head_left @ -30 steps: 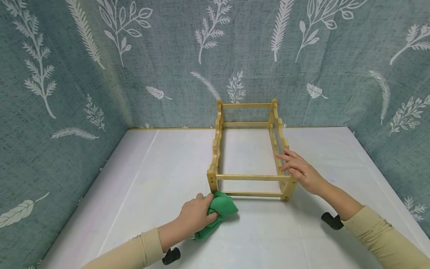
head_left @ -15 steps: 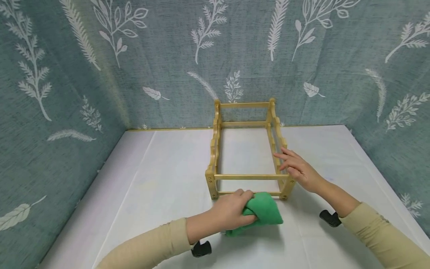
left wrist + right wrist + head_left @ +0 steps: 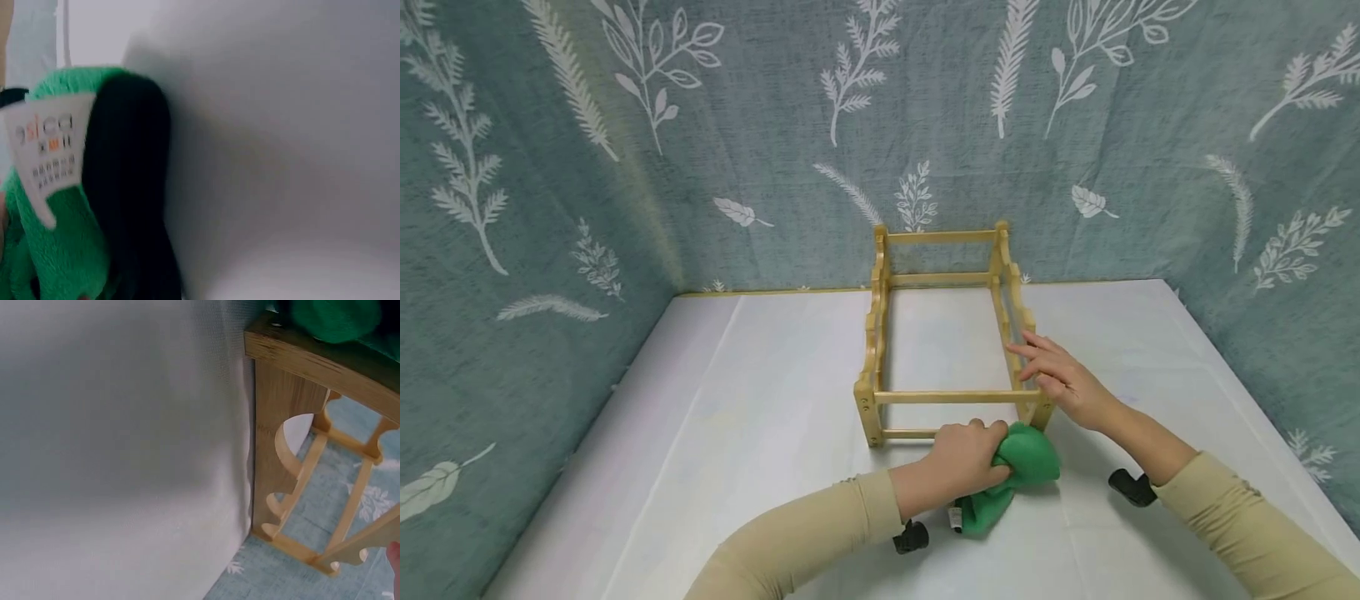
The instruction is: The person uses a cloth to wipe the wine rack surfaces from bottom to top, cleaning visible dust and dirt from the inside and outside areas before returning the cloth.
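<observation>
My left hand (image 3: 953,458) grips a bunched green cloth (image 3: 1032,454) at the near right corner of a wooden rack (image 3: 955,397). The rack has scalloped sides joined by crossbars. A white label (image 3: 50,144) and a dark band (image 3: 128,169) show on the cloth in the left wrist view. Over the rack's right side lies my right hand (image 3: 1071,385), its fingers spread and fairly straight at the side rail. Whether every fingertip touches the wood cannot be told. In the right wrist view, only a fingertip (image 3: 394,559) shows beside the rack.
The rack stands on a white-covered table (image 3: 760,400). A blue-green curtain (image 3: 760,108) with white leaf prints hangs behind and at both sides. Small black devices (image 3: 912,537) sit under both wrists.
My left hand has moved the green cloth rightward along the rack's near end, from the left corner to the right corner. The right hand stays in place at the rack's right side.
</observation>
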A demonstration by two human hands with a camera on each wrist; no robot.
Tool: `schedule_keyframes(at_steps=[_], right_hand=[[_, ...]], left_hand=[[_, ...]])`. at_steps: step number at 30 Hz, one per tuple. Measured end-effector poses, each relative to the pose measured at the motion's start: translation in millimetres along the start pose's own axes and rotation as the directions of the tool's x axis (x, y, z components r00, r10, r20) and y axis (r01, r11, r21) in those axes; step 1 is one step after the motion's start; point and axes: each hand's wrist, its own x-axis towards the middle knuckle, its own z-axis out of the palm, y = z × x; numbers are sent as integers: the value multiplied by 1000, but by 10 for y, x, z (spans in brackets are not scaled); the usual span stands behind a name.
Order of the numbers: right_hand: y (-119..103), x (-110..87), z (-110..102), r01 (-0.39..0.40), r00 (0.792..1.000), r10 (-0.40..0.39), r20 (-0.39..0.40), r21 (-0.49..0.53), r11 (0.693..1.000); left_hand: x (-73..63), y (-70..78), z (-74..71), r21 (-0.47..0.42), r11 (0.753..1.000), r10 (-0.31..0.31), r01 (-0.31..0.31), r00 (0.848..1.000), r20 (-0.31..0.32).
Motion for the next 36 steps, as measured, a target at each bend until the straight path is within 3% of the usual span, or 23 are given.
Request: schedule_keyframes(at_steps=[10, 17, 24, 29, 36], right_hand=[[-17, -1, 13, -2, 1000, 2, -12, 6, 1000], [-31, -8, 18, -21, 999, 22, -27, 16, 1000], [-27, -9, 21, -23, 999, 23, -25, 20, 1000], [-42, -9, 20, -22, 999, 23, -35, 30, 999], [-71, -2, 42, -37, 999, 38, -36, 22, 999]], left_hand=[[-434, -512, -25, -100, 989, -117, 113, 993, -32], [-738, -782, -44, -173, 974, -160, 148, 985, -59], [-1003, -1042, -67, -209, 946, -262, 249, 964, -37], [-1081, -1164, -79, -213, 951, -242, 223, 968, -65], [-1169, -1253, -222, -164, 971, -208, 176, 957, -202]])
